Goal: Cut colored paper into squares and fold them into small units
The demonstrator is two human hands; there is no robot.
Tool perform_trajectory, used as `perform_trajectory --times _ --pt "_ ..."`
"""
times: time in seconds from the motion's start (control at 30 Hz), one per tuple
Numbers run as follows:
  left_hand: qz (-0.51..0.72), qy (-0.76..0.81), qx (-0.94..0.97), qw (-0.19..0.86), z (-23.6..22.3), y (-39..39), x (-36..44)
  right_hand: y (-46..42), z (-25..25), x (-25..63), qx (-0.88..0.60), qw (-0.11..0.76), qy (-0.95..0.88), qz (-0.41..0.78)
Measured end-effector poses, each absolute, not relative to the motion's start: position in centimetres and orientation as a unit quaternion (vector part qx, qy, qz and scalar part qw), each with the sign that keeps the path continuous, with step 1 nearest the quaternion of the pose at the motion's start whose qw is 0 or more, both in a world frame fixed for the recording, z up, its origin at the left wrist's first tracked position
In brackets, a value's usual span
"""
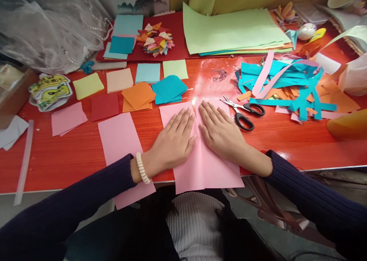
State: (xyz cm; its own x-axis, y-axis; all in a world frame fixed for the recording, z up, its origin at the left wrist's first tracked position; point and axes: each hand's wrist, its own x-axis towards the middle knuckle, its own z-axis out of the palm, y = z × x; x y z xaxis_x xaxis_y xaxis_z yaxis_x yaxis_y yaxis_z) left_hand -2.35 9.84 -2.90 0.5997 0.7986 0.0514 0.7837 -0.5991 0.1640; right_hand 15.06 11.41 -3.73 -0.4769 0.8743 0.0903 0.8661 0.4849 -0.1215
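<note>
A pink paper sheet (206, 165) lies on the red table (286, 138), its near end hanging over the front edge. My left hand (173, 140) lies flat on its left half, fingers stretched out and together. My right hand (220, 132) presses flat on its right half, fingers spread. The two hands almost touch along a faint centre crease. Neither hand holds anything. A second pink sheet (119, 138) lies just left of my left forearm.
Black-handled scissors (243, 111) lie right of my right hand. Teal and pink paper strips (286, 85) pile at the right. Stacks of coloured squares (139, 96) sit behind the hands, folded paper pieces (155, 39) and large green sheets (232, 29) farther back.
</note>
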Motion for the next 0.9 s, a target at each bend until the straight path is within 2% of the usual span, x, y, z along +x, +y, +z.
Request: perform_trajectory --times 0.37,0.6,0.73,0.9 --pt "0.062 0.442 0.893 0.062 -3.1 9.8 -2.3 11.5 -4.2 15.3 -0.507 0.078 -0.858 0.035" --pt "0.048 0.436 0.896 0.07 -0.2 10.5 -3.0 11.4 -1.9 16.6 -0.475 0.211 -0.852 0.064" --pt "0.069 0.437 0.894 0.075 0.0 9.3 -2.8 10.5 -1.0 16.2 -0.419 0.143 -0.892 0.089" --pt "0.014 0.458 0.884 0.092 -1.9 8.2 -1.9 10.6 -3.0 15.9 -0.428 0.093 -0.895 0.088"
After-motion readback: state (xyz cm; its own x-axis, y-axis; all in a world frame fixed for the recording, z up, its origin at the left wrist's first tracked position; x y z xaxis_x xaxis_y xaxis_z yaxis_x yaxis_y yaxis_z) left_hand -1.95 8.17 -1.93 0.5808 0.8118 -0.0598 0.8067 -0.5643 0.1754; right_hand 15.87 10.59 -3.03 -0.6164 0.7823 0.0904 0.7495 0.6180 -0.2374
